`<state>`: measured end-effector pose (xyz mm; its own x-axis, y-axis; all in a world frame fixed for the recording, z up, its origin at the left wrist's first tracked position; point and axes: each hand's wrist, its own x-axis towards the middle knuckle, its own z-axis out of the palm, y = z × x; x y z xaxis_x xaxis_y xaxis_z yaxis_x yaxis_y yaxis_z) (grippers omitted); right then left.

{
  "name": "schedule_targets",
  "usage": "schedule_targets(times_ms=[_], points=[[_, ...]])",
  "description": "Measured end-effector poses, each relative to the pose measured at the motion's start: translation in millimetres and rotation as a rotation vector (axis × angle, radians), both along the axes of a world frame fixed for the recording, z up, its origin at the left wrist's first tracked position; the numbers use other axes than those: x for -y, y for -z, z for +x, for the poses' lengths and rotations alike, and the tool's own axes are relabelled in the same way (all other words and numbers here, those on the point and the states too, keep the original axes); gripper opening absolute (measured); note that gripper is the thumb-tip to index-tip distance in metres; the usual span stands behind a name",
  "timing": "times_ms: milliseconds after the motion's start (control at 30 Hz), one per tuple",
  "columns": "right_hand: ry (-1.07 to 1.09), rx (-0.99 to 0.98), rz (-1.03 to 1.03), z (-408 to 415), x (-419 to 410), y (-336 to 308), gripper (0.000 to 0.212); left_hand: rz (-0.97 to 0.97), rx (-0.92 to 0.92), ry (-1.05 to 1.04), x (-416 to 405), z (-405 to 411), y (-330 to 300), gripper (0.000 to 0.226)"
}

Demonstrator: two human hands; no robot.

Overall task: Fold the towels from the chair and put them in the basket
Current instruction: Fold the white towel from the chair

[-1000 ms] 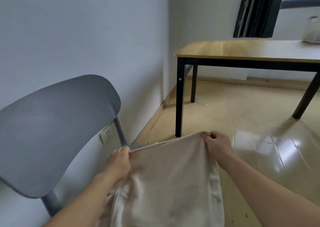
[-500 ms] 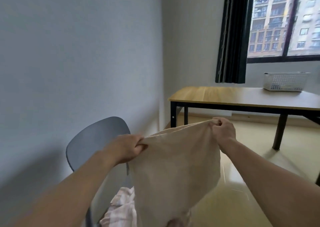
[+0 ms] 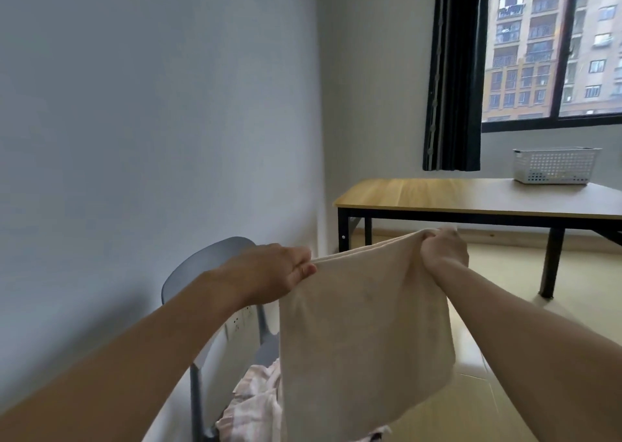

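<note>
Beige cloth towel [image 3: 363, 334] hangs between left hand [image 3: 272, 273] and right hand [image 3: 444, 251], each gripping one top corner. Grey plastic chair [image 3: 205, 263] sits behind and left of the towel, against the wall. Pink-striped crumpled towel [image 3: 255, 404] lies on the chair seat, below the hanging towel. Wooden-top black-legged table [image 3: 471, 195] stands further back on the right, under the window. White perforated plastic basket [image 3: 555, 165] sits on the table, far right.
</note>
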<state>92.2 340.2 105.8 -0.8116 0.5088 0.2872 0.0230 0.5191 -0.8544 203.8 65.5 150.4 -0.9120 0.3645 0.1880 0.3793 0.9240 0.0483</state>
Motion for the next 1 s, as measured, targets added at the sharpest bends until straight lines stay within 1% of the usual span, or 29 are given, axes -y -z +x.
schedule_targets(times_ms=[133, 167, 200, 267, 300, 333, 367, 400, 433, 467, 500, 533, 567, 600, 633, 667, 700, 733, 767, 800, 833, 900, 933, 1000], points=[[0.013, 0.093, -0.020, -7.3, 8.2, 5.4, 0.025, 0.231, 0.276, 0.134, -24.7, 18.5, -4.4, 0.030], [0.008, 0.111, -0.030, -6.9, 11.9, 7.0, 0.025, 0.348, 0.348, 0.182, -29.5, 18.6, -5.0, 0.027], [-0.009, 0.127, -0.033, -7.1, 15.8, 9.0, 0.025, 0.505, 0.404, 0.223, -33.8, 18.8, -5.8, 0.024], [-0.071, 0.160, -0.025, -8.0, 24.3, 14.0, 0.025, 0.904, 0.469, 0.295, -39.8, 17.8, -3.5, 0.020], [-0.115, 0.176, -0.027, -7.4, 28.5, 15.8, 0.023, 1.102, 0.491, 0.322, -42.9, 15.0, -0.4, 0.022], [-0.169, 0.191, -0.033, -8.0, 31.8, 18.1, 0.021, 1.272, 0.518, 0.338, -46.4, 13.1, 2.1, 0.030], [-0.226, 0.211, -0.046, -7.2, 34.3, 19.9, 0.019, 1.410, 0.557, 0.343, -49.6, 10.1, 3.8, 0.037], [-0.281, 0.229, -0.053, -7.1, 35.5, 21.3, 0.017, 1.514, 0.596, 0.352, -52.3, 8.4, 5.0, 0.038], [-0.332, 0.247, -0.062, -4.8, 35.8, 21.0, 0.016, 1.593, 0.616, 0.362, -53.7, 6.6, 6.9, 0.034], [-0.383, 0.260, -0.060, -3.2, 34.8, 21.7, 0.016, 1.650, 0.599, 0.361, -54.0, 5.5, 8.6, 0.026], [-0.434, 0.284, -0.045, 0.3, 33.7, 21.6, 0.017, 1.684, 0.531, 0.320, -53.6, 4.3, 10.1, 0.020], [-0.489, 0.310, -0.022, 4.2, 32.3, 21.6, 0.020, 1.671, 0.411, 0.223, -51.7, 2.1, 12.2, 0.019], [-0.544, 0.337, -0.008, 8.7, 31.2, 21.1, 0.023, 1.602, 0.267, 0.087, -48.1, -1.6, 16.2, 0.021], [-0.590, 0.348, -0.020, 12.7, 31.1, 20.4, 0.022, 1.485, 0.129, -0.049, -43.7, -5.1, 20.7, 0.023], [-0.624, 0.347, -0.037, 17.7, 31.5, 18.8, 0.020, 1.353, 0.031, -0.153, -39.2, -9.0, 25.5, 0.026], [-0.651, 0.329, -0.037, 21.0, 31.8, 17.8, 0.019, 1.240, -0.016, -0.224, -34.7, -11.9, 30.3, 0.029], [-0.682, 0.305, -0.012, 24.3, 32.6, 16.2, 0.019, 1.164, -0.025, -0.269, -30.0, -14.4, 35.4, 0.032], [-0.726, 0.284, 0.031, 27.0, 34.4, 14.4, 0.018, 1.120, -0.018, -0.277, -26.0, -15.2, 40.7, 0.034], [-0.777, 0.272, 0.068, 30.7, 37.6, 12.5, 0.013, 1.092, -0.012, -0.255, -23.0, -15.0, 45.7, 0.034], [-0.816, 0.263, 0.099, 33.9, 41.5, 11.3, 0.013, 1.063, -0.014, -0.212, -21.5, -13.0, 49.6, 0.031], [-0.843, 0.252, 0.111, 37.0, 45.7, 10.6, 0.020, 1.026, -0.020, -0.167, -20.9, -10.4, 52.5, 0.027], [-0.861, 0.217, 0.088, 42.0, 54.1, 11.5, 0.031, 0.945, -0.004, -0.073, -21.4, -4.3, 56.1, 0.023], [-0.862, 0.191, 0.061, 43.6, 58.2, 12.2, 0.032, 0.903, 0.006, -0.027, -21.6, -2.5, 58.1, 0.023], [-0.892, 0.175, -0.025, 45.8, 64.2, 13.4, 0.028, 0.823, -0.038, 0.036, -21.7, -1.2, 62.1, 0.026]])
